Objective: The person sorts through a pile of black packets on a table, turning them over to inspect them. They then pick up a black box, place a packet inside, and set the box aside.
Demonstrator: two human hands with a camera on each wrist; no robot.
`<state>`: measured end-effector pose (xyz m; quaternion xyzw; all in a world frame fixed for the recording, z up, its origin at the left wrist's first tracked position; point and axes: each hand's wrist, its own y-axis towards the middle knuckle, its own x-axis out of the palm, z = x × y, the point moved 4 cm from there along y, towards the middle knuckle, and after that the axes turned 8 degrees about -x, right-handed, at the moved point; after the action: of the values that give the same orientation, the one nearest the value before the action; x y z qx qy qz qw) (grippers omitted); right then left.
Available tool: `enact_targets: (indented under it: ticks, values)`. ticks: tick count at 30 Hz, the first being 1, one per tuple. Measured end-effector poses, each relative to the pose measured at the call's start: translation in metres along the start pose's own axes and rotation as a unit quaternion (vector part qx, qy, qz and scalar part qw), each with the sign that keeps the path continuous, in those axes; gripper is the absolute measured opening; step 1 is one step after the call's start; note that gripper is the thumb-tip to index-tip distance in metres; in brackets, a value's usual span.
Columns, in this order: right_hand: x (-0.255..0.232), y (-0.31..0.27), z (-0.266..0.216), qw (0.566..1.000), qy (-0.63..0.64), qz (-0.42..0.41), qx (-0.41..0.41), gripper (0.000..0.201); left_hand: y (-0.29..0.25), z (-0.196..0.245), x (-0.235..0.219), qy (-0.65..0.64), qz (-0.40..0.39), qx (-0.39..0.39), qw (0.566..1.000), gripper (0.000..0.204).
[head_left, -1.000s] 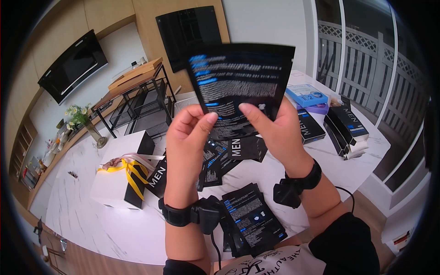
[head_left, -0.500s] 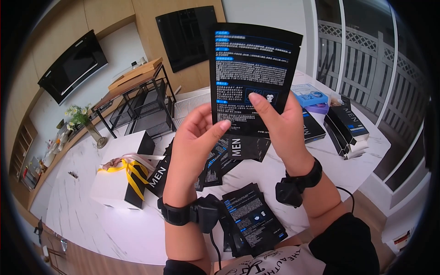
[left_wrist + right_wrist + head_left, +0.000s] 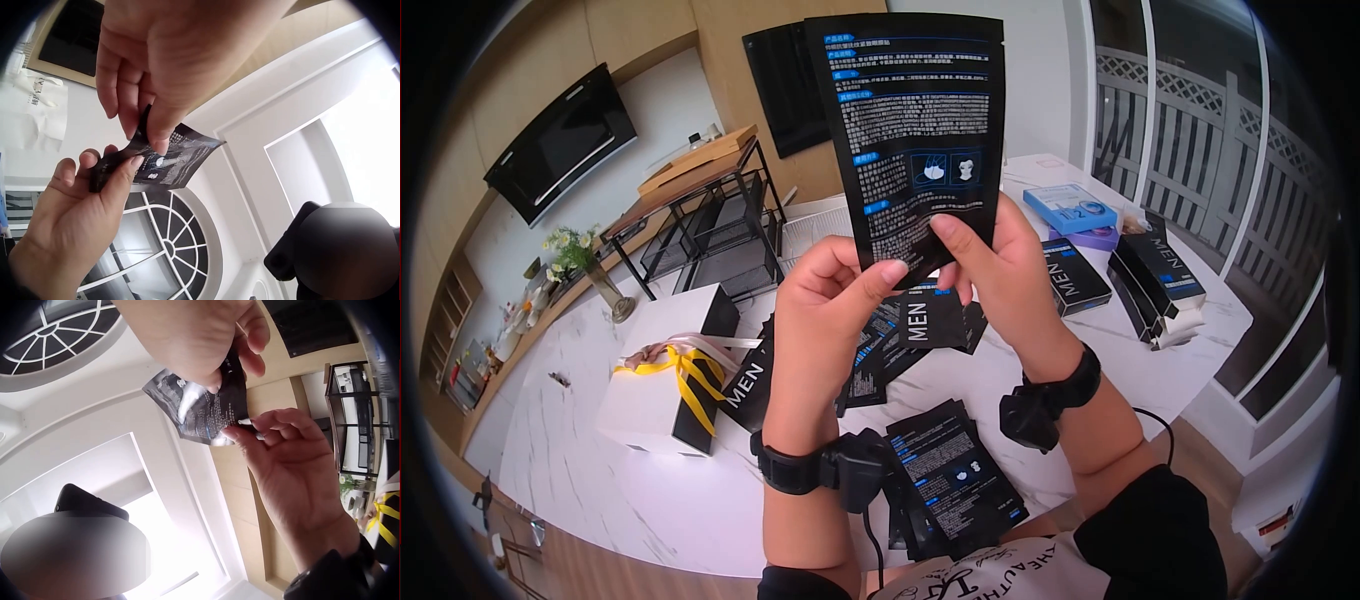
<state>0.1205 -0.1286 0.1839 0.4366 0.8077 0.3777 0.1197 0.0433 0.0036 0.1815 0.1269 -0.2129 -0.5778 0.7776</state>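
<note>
A black sachet [image 3: 920, 110] printed with white and blue text stands raised in front of me, its lower end between both hands. My left hand [image 3: 825, 310] pinches its lower left edge, thumb on the printed face. My right hand [image 3: 1010, 275] grips the lower right part, its thumb also over the print. In the left wrist view the sachet [image 3: 181, 156] bends near the fingers. Below the hands, a neat stack of similar sachets [image 3: 950, 480] lies at the table's near edge. More sachets [image 3: 930, 320] marked MEN lie spread behind the hands.
On the left stands a white box [image 3: 650, 400] with yellow and pink ribbon [image 3: 690, 375]. Black MEN boxes [image 3: 1080, 280], an opened black carton [image 3: 1165, 270] and a blue box [image 3: 1070, 208] sit at the right. A black rack [image 3: 710, 220] stands behind on the marble-patterned table [image 3: 580, 480].
The sachet has come up higher and now leans to the left, its print sharper than the blur of a second ago. Both hands keep hold of its lower end.
</note>
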Motion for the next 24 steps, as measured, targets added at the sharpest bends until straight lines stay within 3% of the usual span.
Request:
enact_targets:
  ticks: [3,6,10,12,16,19,24]
  values:
    - [0.007,-0.005,-0.008,0.999,0.022,0.008,-0.042,0.031,0.003,-0.001,-0.003,-0.019,0.016,-0.005,1.000,0.011]
    - [0.021,-0.016,-0.016,0.997,-0.014,-0.067,-0.029,0.029,0.007,-0.002,-0.015,0.010,0.054,0.010,0.998,0.011]
    - [0.011,-0.009,-0.015,0.998,0.016,0.003,-0.062,0.030,0.002,0.000,-0.009,-0.014,0.043,0.018,0.999,0.010]
    - [0.002,-0.003,-0.008,1.000,0.011,0.001,-0.024,0.032,-0.001,0.000,-0.001,-0.003,-0.031,0.010,0.999,0.010]
    - [0.010,-0.009,-0.013,0.999,0.035,-0.004,-0.033,0.032,0.003,0.000,-0.006,-0.012,0.024,0.000,1.000,0.010]
    - [0.024,-0.018,-0.017,0.995,0.043,-0.090,-0.005,0.031,0.008,-0.003,-0.017,0.010,0.041,0.019,0.999,0.009]
    - [0.004,-0.004,-0.011,1.000,0.010,-0.016,-0.014,0.031,0.002,0.002,-0.006,-0.016,0.004,0.012,1.000,0.010]
